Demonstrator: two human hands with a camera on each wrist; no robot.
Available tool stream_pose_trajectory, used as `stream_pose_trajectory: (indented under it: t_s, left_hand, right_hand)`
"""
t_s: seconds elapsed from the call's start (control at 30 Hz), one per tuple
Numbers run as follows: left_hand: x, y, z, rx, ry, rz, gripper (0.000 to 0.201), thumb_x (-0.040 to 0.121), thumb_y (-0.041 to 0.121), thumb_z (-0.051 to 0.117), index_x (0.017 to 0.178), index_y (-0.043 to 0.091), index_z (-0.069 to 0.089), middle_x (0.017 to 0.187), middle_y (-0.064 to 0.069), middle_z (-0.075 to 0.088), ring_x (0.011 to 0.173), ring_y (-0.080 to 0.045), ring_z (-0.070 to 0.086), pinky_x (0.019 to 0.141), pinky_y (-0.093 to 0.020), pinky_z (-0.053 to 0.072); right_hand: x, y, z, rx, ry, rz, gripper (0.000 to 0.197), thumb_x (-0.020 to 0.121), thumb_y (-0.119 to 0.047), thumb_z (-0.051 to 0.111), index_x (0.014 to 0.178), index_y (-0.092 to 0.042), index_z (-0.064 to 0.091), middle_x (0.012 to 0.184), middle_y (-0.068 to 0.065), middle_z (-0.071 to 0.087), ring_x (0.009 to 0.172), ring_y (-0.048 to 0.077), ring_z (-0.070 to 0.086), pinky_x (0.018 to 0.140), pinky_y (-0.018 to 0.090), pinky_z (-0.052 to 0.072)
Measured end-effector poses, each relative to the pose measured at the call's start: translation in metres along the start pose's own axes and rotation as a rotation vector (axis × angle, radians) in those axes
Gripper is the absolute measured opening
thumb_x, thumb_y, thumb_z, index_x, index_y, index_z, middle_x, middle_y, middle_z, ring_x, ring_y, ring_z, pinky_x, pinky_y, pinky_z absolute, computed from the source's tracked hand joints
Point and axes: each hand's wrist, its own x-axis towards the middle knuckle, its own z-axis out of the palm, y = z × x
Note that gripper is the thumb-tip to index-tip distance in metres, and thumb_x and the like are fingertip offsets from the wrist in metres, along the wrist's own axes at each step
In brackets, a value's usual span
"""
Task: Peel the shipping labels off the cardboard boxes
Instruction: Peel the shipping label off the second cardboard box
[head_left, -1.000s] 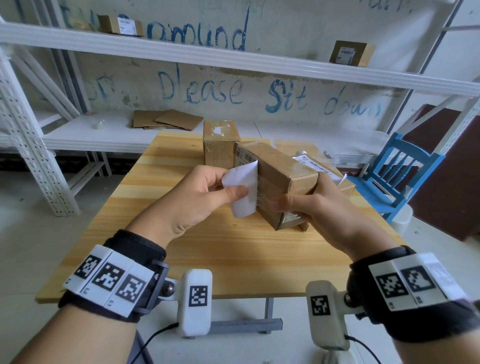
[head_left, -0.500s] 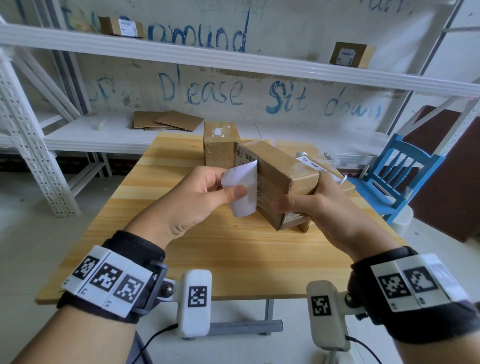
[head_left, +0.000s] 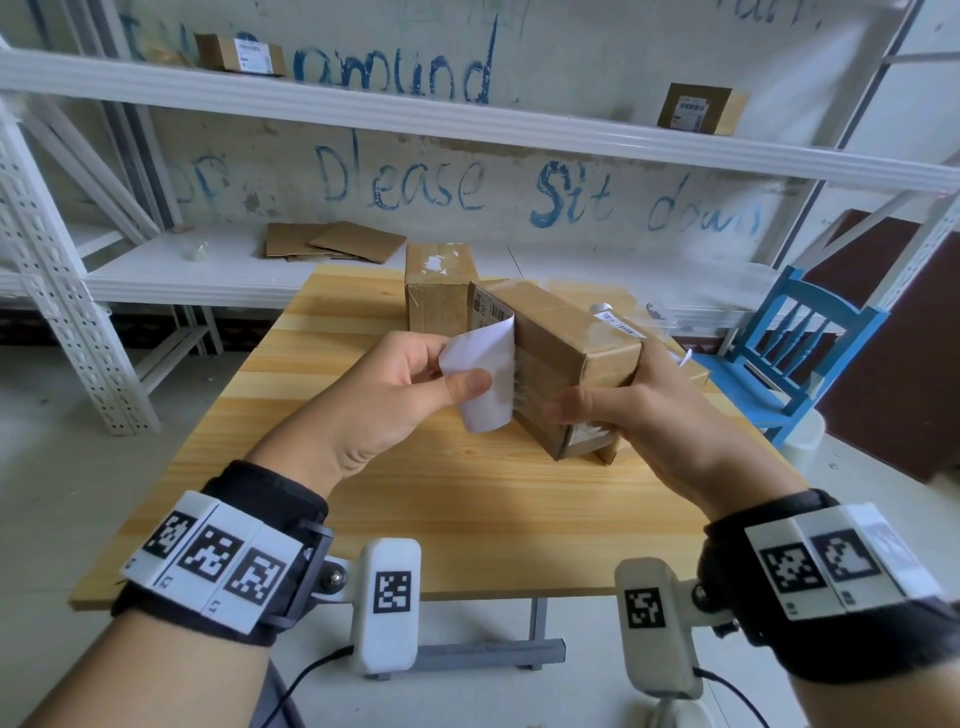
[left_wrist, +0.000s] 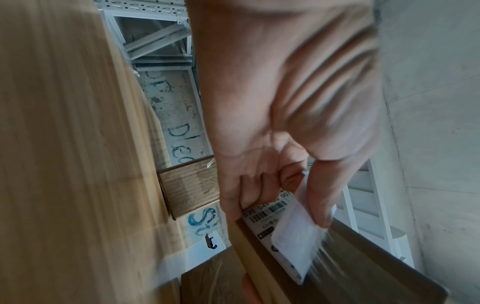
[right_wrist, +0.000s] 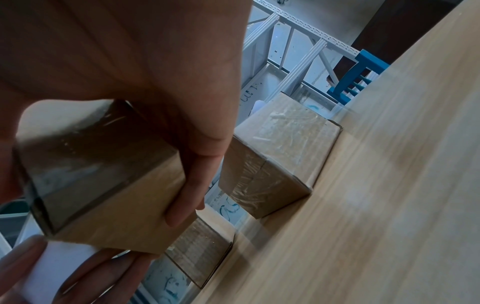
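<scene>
Above the middle of the desk (head_left: 467, 499): a box (head_left: 566, 348) lifted and tilted, probably to turn its labelled side toward the left hand (head_left: 374, 400). Gripped at the near end by the right hand (head_left: 639, 415), thumb on one side and fingers wrapped under, likely to resist the pull. Label (head_left: 485, 379) pinched between left thumb and curled fingers, its free part folded back white side out; far part, with barcode, still stuck to the cardboard. Sticky threads stretched at the peel line. Standing near the far edge: a second box (head_left: 439, 291), only white scraps on top, apparently done. Behind the right hand: a third box (right_wrist: 280, 156).
</scene>
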Motion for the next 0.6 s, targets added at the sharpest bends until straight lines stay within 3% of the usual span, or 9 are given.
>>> stream_pose_trajectory:
  t_s: [0.2,0.33,0.43,0.6]
  left_hand:
    - [0.0002,-0.0005,-0.0004,0.009,0.007,-0.005,0.038,0.084,0.023,0.066,0.116,0.002,0.07,0.114,-0.01,0.076,0.111,-0.021,0.071,0.099,-0.028,0.053]
    - [-0.0008,0.0013,0.0001,0.014,0.024,-0.012,0.037,0.083,0.025,0.067,0.114,0.006,0.071,0.113,-0.008,0.077,0.11,-0.02,0.071,0.1,-0.03,0.052]
    - [-0.0013,0.001,0.0019,0.0,0.059,-0.007,0.034,0.084,0.026,0.066,0.113,0.008,0.071,0.114,-0.009,0.076,0.114,-0.024,0.069,0.108,-0.039,0.049]
    - [-0.0008,0.0003,0.0026,-0.007,0.055,-0.011,0.033,0.087,0.025,0.066,0.113,0.006,0.071,0.116,-0.012,0.075,0.117,-0.029,0.067,0.112,-0.048,0.045]
  right_hand:
    - [0.0002,0.0009,-0.0005,0.001,0.004,0.01,0.03,0.066,-0.006,0.074,0.095,-0.015,0.074,0.089,0.008,0.073,0.084,0.02,0.068,0.069,0.027,0.054]
    - [0.0001,0.0012,-0.0008,-0.003,0.015,0.02,0.035,0.066,-0.007,0.074,0.101,-0.014,0.073,0.093,0.01,0.073,0.087,0.022,0.069,0.073,0.03,0.056]
    - [0.0005,0.0005,-0.0014,0.02,0.044,0.016,0.037,0.065,-0.004,0.074,0.102,-0.01,0.073,0.099,0.016,0.074,0.091,0.024,0.07,0.076,0.033,0.056]
    - [-0.0005,-0.0026,-0.0014,0.027,0.024,-0.007,0.035,0.065,-0.003,0.074,0.094,-0.023,0.078,0.096,0.009,0.074,0.092,0.024,0.07,0.078,0.033,0.056]
